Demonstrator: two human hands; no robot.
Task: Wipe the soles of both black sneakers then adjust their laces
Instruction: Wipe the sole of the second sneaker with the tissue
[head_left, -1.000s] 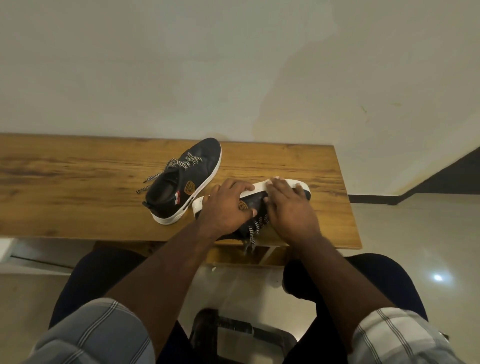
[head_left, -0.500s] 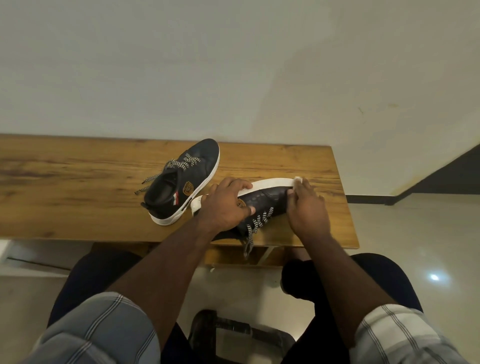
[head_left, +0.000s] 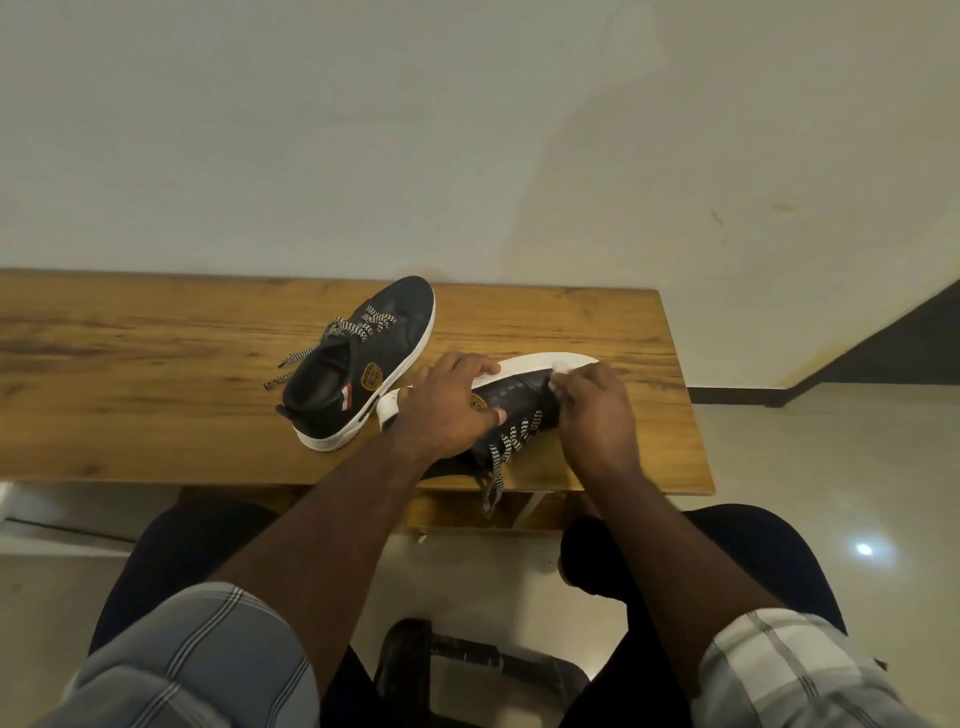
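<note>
Two black sneakers with white soles lie on a wooden table. The far sneaker stands upright, toe pointing away, its striped laces loose to the left. The near sneaker is tipped on its side, white sole edge facing away from me. My left hand grips its heel end, fingers over the sole, thumb on the upper. My right hand holds a small white wipe against the sole edge near the toe. A lace of this sneaker hangs over the table's front edge.
The table stands against a plain pale wall. Its right edge ends just past the near sneaker. My knees and a dark stool frame are below the table's front edge, over a glossy tiled floor.
My right hand has slid the wipe along the sole from the middle out to the toe, then drawn back a little. My left hand keeps its grip on the heel end.
</note>
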